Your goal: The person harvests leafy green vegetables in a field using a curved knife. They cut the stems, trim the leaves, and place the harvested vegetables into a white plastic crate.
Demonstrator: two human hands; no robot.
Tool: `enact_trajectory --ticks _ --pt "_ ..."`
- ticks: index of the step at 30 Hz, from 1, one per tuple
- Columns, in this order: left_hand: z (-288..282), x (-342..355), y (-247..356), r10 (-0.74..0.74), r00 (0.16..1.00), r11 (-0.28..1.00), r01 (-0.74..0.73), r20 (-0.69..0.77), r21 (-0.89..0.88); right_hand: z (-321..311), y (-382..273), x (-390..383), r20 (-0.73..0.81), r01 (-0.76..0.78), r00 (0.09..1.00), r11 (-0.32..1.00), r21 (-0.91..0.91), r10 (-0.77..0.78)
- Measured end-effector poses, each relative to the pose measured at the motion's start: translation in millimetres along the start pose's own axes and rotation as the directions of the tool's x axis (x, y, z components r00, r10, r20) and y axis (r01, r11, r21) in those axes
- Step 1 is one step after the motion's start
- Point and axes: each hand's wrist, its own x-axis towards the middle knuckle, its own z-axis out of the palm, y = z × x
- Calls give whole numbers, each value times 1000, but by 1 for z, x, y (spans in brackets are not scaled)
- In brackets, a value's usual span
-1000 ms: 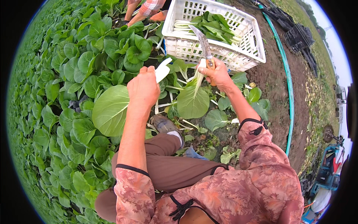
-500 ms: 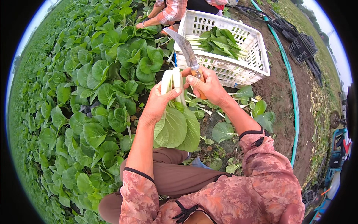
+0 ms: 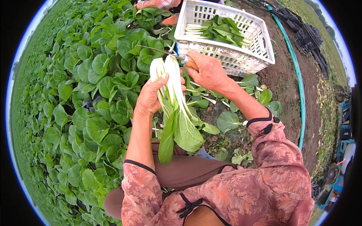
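While the left hand point(image 3: 151, 94) grips a bunch of leafy greens point(image 3: 174, 84) around its pale stalks, the right hand point(image 3: 208, 71) is closed on the orange-brown handle of a knife point(image 3: 191, 63). Both hands are close together on the near side of the white crate point(image 3: 241, 55), toward its left end. The bunch has its white stem ends up, toward the crate, and its green leaves hang away from it, over the person's brown trousers point(image 3: 181, 175). The knife's blade points left, away from the crate, by the stem ends; it appears nearly edge-on, so I cannot tell whether it touches them.

Inside the crate lie more greens point(image 3: 228, 32), their white stalks to the left. Left of the crate spreads a dense leafy crop point(image 3: 83, 94), and at its upper left another person's hand point(image 3: 141, 5) reaches among the plants. Just below the crate, loose leaves point(image 3: 227, 121) lie on the soil. Right of the crate runs a teal hose point(image 3: 300, 94), with a black container point(image 3: 307, 39) beyond it.
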Motion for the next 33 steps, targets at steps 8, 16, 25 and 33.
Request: enact_trajectory --ticks 8,16,25,33 --pt "-19 -5 14 200 980 961 -195 7 -197 31 58 -26 259 -454 866 889 50 428" --pt "-34 -10 13 214 902 950 -282 -375 -136 6 2 20 435 -490 872 396 776 226" --pt "-20 -11 5 105 966 994 -93 -236 61 31 -5 37 533 -472 841 610 636 95" --pt "-20 -34 48 722 666 61 208 -186 976 -1 14 22 95 -138 988 962 237 118"
